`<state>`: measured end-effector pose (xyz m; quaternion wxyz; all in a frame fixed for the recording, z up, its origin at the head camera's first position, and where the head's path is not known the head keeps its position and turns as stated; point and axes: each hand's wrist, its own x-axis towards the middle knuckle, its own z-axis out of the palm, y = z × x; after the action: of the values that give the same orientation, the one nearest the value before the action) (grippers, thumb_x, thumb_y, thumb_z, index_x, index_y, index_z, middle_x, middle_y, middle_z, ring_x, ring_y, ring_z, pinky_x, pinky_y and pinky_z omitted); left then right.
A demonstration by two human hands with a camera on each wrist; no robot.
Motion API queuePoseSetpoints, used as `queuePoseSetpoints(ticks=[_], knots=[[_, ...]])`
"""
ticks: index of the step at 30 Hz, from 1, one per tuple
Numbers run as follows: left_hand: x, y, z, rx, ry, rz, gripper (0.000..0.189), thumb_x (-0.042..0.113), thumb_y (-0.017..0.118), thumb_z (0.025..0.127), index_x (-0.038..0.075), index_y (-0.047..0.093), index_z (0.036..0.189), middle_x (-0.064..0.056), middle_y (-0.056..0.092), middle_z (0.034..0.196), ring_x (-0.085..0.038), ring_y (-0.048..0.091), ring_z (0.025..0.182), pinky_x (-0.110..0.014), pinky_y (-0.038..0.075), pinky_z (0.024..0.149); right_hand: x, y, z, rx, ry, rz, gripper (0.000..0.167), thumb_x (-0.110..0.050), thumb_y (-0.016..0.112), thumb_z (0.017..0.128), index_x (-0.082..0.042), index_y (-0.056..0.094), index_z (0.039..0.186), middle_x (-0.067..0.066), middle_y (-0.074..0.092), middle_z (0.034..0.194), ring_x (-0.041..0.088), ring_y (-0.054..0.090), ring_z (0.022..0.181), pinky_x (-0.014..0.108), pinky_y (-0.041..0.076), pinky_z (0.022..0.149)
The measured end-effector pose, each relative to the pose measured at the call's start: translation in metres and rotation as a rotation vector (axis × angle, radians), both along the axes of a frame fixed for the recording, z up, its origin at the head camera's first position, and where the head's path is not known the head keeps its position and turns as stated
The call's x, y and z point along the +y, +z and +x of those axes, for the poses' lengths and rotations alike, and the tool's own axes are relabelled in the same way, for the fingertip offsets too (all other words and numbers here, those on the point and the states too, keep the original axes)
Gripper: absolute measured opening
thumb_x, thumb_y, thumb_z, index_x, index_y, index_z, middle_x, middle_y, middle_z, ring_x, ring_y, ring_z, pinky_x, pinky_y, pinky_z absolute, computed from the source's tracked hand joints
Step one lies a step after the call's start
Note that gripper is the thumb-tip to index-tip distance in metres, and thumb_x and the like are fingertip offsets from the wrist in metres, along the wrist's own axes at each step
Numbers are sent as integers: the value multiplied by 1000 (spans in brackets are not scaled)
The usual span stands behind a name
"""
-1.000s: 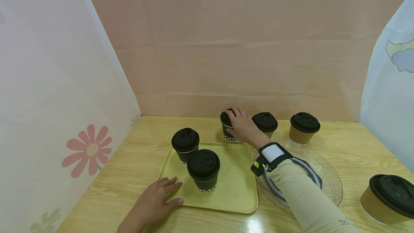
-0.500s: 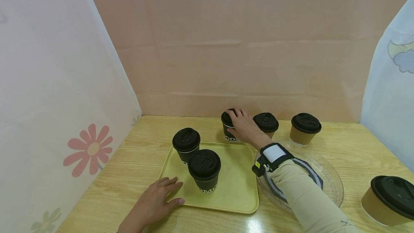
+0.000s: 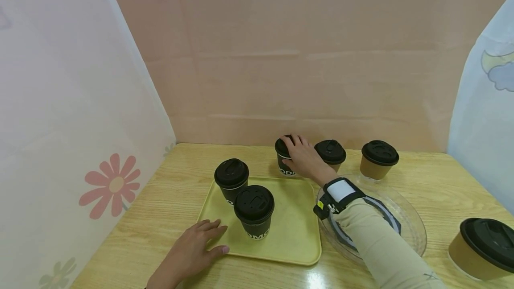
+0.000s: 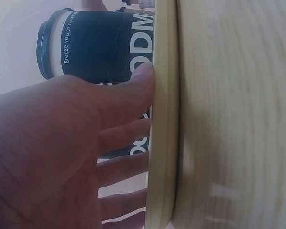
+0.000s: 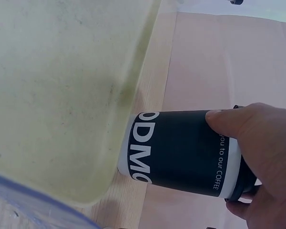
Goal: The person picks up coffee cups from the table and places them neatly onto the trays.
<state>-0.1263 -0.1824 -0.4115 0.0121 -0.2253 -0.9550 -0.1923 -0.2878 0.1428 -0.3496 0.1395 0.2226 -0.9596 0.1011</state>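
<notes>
Behind the yellow tray [image 3: 293,217], my right hand [image 3: 303,157] grips a black paper coffee cup [image 5: 176,152] around its lidded top, thumb on the sleeve. That cup stands upright on the table, its base right at the tray's back rim in the right wrist view. My left hand [image 3: 192,249] lies with spread fingers at the tray's front left corner, thumb and fingertips touching the rim. Two more black lidded cups stand on the tray: a front cup [image 3: 254,211] and a rear cup [image 3: 231,179] to its left.
A clear round plastic dish [image 3: 411,231] lies right of the tray, under my right forearm. Brown cups with black lids stand around it: one middle cup [image 3: 329,150] by my right hand, one back right cup [image 3: 377,159], one front right cup [image 3: 478,249]. A beige backdrop [image 3: 305,57] rises behind.
</notes>
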Motion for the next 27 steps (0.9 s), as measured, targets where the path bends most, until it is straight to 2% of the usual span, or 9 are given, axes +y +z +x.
queuePoseSetpoints(ticks=[15,27], knots=[[0,0,-2,-3,-9,7,54,53,66,85,15,68,124,-13,62,133,-41,54,125,-59,44,101,3,2,3,41,13,-5,68,-29,68,92,-8,36,147,23,38,149,43,36,135,60,38,107],[-1,1,-2,1,-12,13,54,52,66,85,14,68,123,-13,62,133,-41,54,125,-60,44,100,4,12,18,71,19,-8,71,-32,68,92,-10,34,149,24,37,150,43,35,137,60,37,109]])
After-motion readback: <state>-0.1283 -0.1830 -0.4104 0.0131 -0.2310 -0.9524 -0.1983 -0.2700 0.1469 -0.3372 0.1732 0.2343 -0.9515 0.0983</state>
